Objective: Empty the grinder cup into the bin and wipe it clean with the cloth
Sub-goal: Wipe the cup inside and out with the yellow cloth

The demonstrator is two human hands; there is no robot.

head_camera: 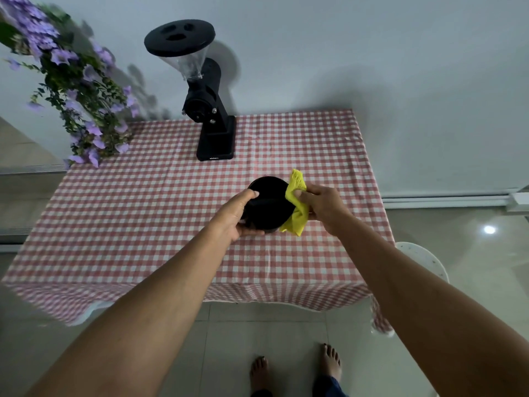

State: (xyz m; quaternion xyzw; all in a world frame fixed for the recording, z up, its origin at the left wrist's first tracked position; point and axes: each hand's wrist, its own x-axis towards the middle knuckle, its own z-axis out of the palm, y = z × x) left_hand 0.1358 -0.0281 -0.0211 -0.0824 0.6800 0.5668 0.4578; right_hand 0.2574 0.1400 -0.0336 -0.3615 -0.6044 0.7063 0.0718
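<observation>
The black grinder cup [269, 204] is held above the checked tablecloth, its open mouth tilted toward me. My left hand [239, 214] grips it from the left side, thumb on the rim and fingers under the base. My right hand [320, 206] holds a yellow cloth [297, 202] pressed against the cup's right rim and outer wall; part of the cloth sticks up above the rim and part hangs below. The cup's inside looks dark, and I cannot tell whether anything is in it. No bin is in view.
A black coffee grinder [211, 110] with a clear hopper stands at the back of the table [143, 213]. Purple flowers [77, 90] hang over the back left corner. A white chair [423, 259] stands at the right. My bare feet are on the tiled floor below.
</observation>
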